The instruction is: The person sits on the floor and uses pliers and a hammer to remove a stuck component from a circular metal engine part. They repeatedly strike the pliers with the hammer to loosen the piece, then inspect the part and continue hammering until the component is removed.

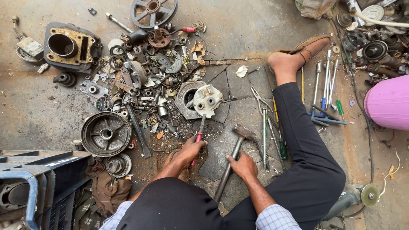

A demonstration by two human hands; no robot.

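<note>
Dark trousers [179, 208] of the sitting person fill the near middle, with one leg stretched to the far right over the cracked floor [238, 89]. From there the left hand [190, 149] reaches forward, its fingers pressed around the red handle of a screwdriver [198, 137], whose blade points far toward a pale metal cover [207, 100] that lies on a grey housing [184, 100]. Just to the right, the right hand [243, 165] has its fingers wrapped around the shaft of a hammer [235, 158]; the hammer head rests on the floor, near the screwdriver but apart from it. On the left side lies a round drum part [105, 134], and far left an engine cylinder block [70, 46]. Pliers [258, 99] and some long tools lie right of the hammer, beside the leg. A pink round object [388, 102] stands at the right edge.
</note>
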